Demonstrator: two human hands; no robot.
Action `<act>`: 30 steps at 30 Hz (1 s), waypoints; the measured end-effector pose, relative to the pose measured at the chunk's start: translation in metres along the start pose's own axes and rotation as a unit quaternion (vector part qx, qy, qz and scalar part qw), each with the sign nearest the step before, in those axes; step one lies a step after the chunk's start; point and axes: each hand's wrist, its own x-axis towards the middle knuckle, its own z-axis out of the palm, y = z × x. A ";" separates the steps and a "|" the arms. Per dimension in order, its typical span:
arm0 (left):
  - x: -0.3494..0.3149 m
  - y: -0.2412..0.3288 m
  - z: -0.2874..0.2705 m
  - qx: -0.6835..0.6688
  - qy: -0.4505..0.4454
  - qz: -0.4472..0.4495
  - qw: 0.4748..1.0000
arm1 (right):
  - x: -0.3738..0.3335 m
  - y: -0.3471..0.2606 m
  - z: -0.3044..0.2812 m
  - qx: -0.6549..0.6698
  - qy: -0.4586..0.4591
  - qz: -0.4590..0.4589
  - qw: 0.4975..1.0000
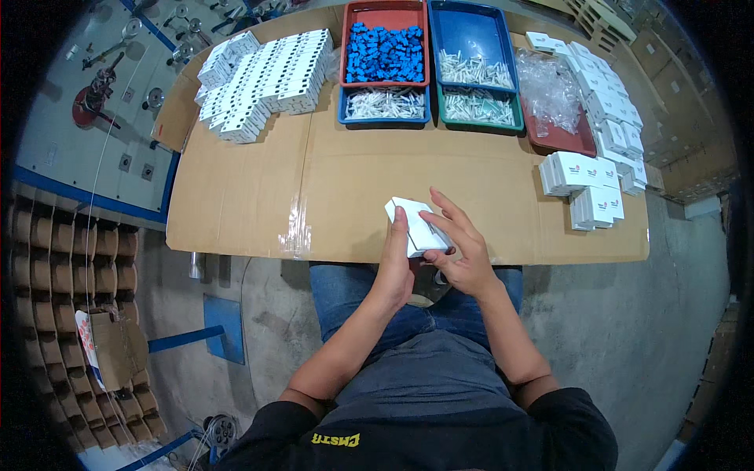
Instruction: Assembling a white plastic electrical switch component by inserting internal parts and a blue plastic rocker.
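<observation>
A small white carton [418, 228] is held between my two hands, just above the near edge of the cardboard-covered table [361, 188]. My left hand [395, 263] grips its left side, with the thumb lying up along the face. On the right side, my right hand [465, 255] has its thumb and a finger on the carton near its edge, while other fingers stick up and away. A flap or edge at the carton's upper left stands out at an angle. What is inside the carton cannot be seen.
White cartons [271, 78] stand in rows at the far left; more white cartons [585, 184] are stacked at right. At the back, a red tray [346, 47] holds blue pieces; blue [471, 27] and green trays [481, 124] hold white pieces. Clear plastic [546, 90] fills a dark-red tray.
</observation>
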 end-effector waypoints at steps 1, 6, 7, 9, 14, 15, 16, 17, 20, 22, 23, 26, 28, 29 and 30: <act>-0.003 0.001 0.003 -0.008 0.005 -0.005 1.000 | -0.001 0.000 0.000 0.000 0.000 -0.002 1.000; -0.004 0.001 0.002 -0.007 0.008 -0.040 0.999 | -0.004 -0.002 0.002 0.024 0.000 0.026 0.999; -0.004 -0.001 -0.001 -0.008 0.017 -0.060 0.998 | -0.006 0.001 0.005 0.021 0.001 0.012 1.000; -0.001 -0.005 -0.009 -0.009 0.025 -0.078 0.997 | -0.009 0.005 0.007 0.017 0.003 -0.002 1.000; -0.003 0.004 -0.014 -0.156 -0.054 -0.147 0.975 | -0.011 0.006 0.003 0.101 0.017 0.058 0.993; -0.002 0.005 -0.014 -0.156 -0.054 -0.147 0.975 | -0.012 0.007 0.003 0.101 0.017 0.058 0.993; -0.003 0.006 -0.015 -0.171 -0.065 -0.156 0.971 | -0.014 0.007 0.004 0.125 0.026 0.067 0.990; -0.003 0.007 -0.016 -0.186 -0.076 -0.165 0.965 | -0.015 0.008 0.005 0.148 0.034 0.077 0.985; -0.004 0.010 -0.015 -0.198 -0.084 -0.163 0.963 | -0.012 0.004 0.006 0.147 0.031 0.066 0.986; -0.006 0.009 -0.015 -0.198 -0.077 -0.165 0.963 | -0.015 0.005 0.009 0.153 0.032 0.068 0.985; -0.006 0.009 -0.015 -0.199 -0.070 -0.166 0.963 | -0.016 0.006 0.010 0.158 0.032 0.070 0.984; -0.009 0.010 -0.011 -0.218 -0.039 -0.167 0.961 | -0.017 0.005 0.010 0.163 0.029 0.062 0.984; -0.008 0.011 -0.012 -0.225 -0.039 -0.165 0.959 | -0.015 0.006 0.011 0.166 0.026 0.062 0.984; -0.009 0.011 -0.012 -0.233 -0.041 -0.161 0.958 | -0.015 0.006 0.011 0.169 0.023 0.058 0.984; -0.010 0.009 -0.015 -0.233 -0.041 -0.163 0.958 | -0.019 0.005 0.012 0.169 0.023 0.060 0.984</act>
